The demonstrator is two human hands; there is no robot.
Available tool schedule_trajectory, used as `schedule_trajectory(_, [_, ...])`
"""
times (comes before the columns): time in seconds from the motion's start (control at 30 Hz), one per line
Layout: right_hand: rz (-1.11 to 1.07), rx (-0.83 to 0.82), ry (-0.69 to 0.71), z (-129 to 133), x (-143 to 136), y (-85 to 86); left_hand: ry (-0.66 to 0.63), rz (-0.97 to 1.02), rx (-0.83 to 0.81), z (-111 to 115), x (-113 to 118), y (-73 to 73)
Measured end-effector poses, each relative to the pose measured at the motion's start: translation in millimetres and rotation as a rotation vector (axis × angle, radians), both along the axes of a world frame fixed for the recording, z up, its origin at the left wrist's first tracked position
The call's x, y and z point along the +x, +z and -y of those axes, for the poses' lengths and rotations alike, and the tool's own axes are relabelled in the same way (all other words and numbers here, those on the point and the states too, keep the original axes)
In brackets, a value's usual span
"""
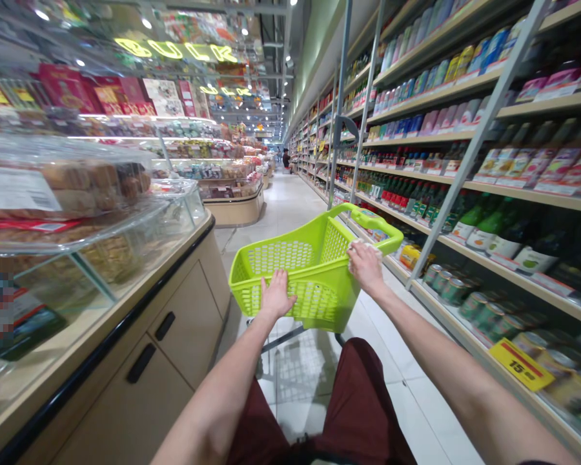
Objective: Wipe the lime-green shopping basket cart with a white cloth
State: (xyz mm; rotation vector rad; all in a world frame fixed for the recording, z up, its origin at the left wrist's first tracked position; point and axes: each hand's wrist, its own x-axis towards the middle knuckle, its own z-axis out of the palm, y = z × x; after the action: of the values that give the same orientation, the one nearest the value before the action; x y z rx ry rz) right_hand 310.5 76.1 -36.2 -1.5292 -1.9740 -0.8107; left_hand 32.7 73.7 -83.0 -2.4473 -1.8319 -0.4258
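A lime-green plastic shopping cart (319,284) stands crosswise in front of my knees, its handle toward the right. My left hand (277,294) holds the cart's near side rim, fingers over the edge and thumb spread along the outer wall. At the upper corner beside the handle, my right hand (366,265) presses a crumpled white wipe (352,248) against the green plastic. The fingers are bent around it, and much of the wipe is hidden under them. Through its perforated walls, no goods show in the basket.
On the left is a bulk-food counter (174,290) with glass edges and packaged food (91,181). Shelves (445,174) of bottles and cans line the right, with a yellow price tag (521,363) low down. A tiled aisle (278,194) runs ahead; a distant person (286,158) is there.
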Motion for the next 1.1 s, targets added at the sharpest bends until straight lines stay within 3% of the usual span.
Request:
schedule_trajectory(0.1, [0.079, -0.059, 0.088, -4.4, -23.7, -11.1, -0.007, -0.016, 0.003, -1.1, -2.3, -0.6])
schedule_trajectory(0.17, [0.105, -0.067, 0.089, -4.6, -23.0, -8.7, -0.016, -0.026, 0.004, -1.4, -4.1, -0.7])
schedule_trajectory(0.37, [-0.01, 0.072, -0.092, 2.3, 50.8, 22.2, -0.018, -0.033, 0.004, 1.2, -3.4, -0.5])
schedule_trajectory(0.47, [-0.086, 0.119, -0.151, 1.6, 67.1, 26.5, -0.003, -0.022, -0.017, 2.6, -1.2, 0.7])
schedule_trajectory(0.53, [-0.088, 0.093, -0.116, -1.4, 53.4, 19.0, 0.003, -0.017, -0.03, 2.9, -0.4, 1.9])
schedule_trajectory(0.77, [0.049, -0.1, 0.201, -3.5, -49.1, -24.3, 0.05, -0.036, -0.04, 3.6, -7.4, 3.3])
schedule_trajectory(0.87, [0.056, -0.119, 0.179, 1.6, -54.5, -22.8, 0.101, -0.036, -0.031, 4.3, -13.4, 2.0])
schedule_trajectory(1.0, [-0.015, -0.087, 0.052, 4.4, -36.2, -11.8, 0.1, -0.034, -0.038, 5.2, -15.0, 1.4])
schedule_trajectory(1.1, [-0.002, -0.112, 0.088, 2.9, -39.7, -14.7, 0.103, -0.018, -0.046, 5.9, -13.2, 1.4])
